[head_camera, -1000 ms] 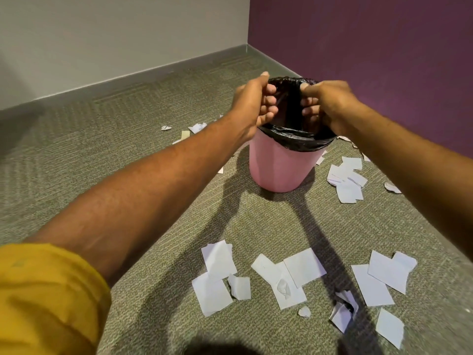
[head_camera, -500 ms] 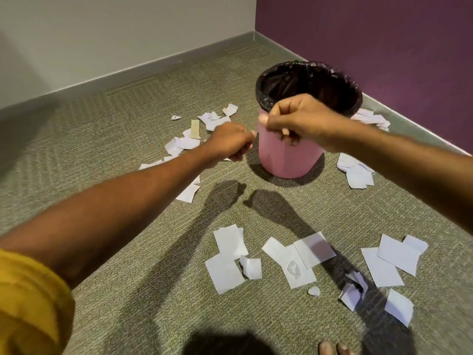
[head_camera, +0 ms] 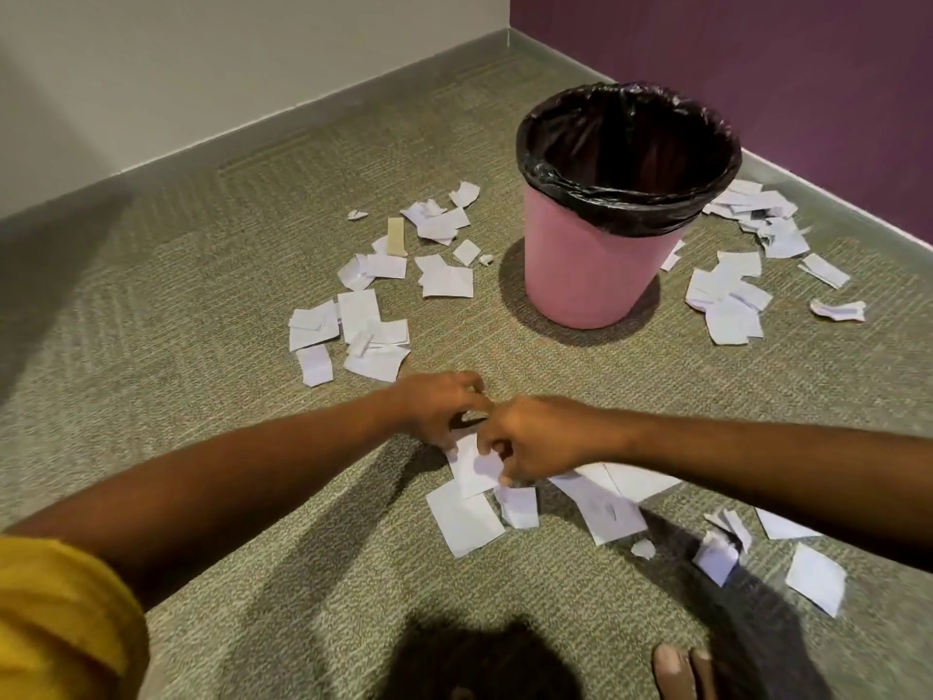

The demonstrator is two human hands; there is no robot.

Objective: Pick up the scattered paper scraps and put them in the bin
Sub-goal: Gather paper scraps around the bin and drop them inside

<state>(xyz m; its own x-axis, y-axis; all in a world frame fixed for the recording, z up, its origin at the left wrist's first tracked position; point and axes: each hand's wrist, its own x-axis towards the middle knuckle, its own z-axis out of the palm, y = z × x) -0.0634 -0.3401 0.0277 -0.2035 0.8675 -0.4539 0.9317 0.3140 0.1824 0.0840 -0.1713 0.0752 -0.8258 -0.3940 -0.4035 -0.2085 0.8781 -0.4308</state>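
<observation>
Two hands — left hand (head_camera: 438, 407), right hand (head_camera: 536, 442) — fingers (head_camera: 485, 447) pinching one scrap (head_camera: 472, 467) on the carpet (head_camera: 212, 305); best gather neighbouring pieces before the bin (head_camera: 595, 275).

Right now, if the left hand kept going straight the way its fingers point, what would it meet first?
The left hand points right, so it would meet the right hand almost immediately; their fingertips look nearly touching, though depth is unclear.

Grey-green patterned carpet (head_camera: 212, 305) covering floor. Off-white wall (head_camera: 202, 68) running along 11 o'clock, purple wall (head_camera: 757, 53) standing at 1 o'clock, meeting in corner at 12. Grey skirting (head_camera: 303, 111) lining base. Light casting dark shadows toward 6 o'clock.
</observation>
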